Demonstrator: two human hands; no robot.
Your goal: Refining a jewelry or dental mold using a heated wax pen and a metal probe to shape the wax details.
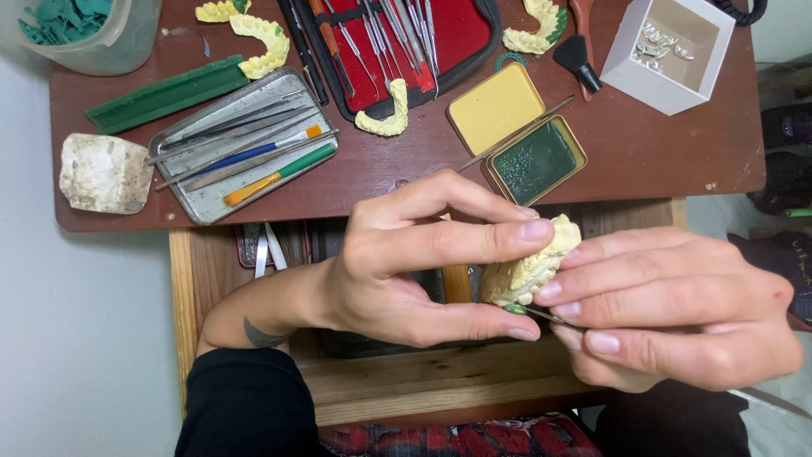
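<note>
At frame centre, the left hand point(397, 262) pinches a pale yellow dental cast point(529, 267); the right hand point(677, 313) grips a thin metal instrument point(550, 316) against its green-waxed edge. Waxing looks under way, not finished. Above, an open wax tin point(534, 161) sits on the worktop point(660, 144).

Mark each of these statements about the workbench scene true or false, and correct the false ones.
1. The left hand grips the pale yellow plaster dental cast. True.
2. The right hand holds a paintbrush. False: it holds a thin metal instrument at the cast.
3. The small hinged tin is shut. False: it lies open, showing yellow and green wax.
4. The metal tray holds long-handled tools. True.
5. The white square box is empty. False: small silvery pieces lie in it.
</note>
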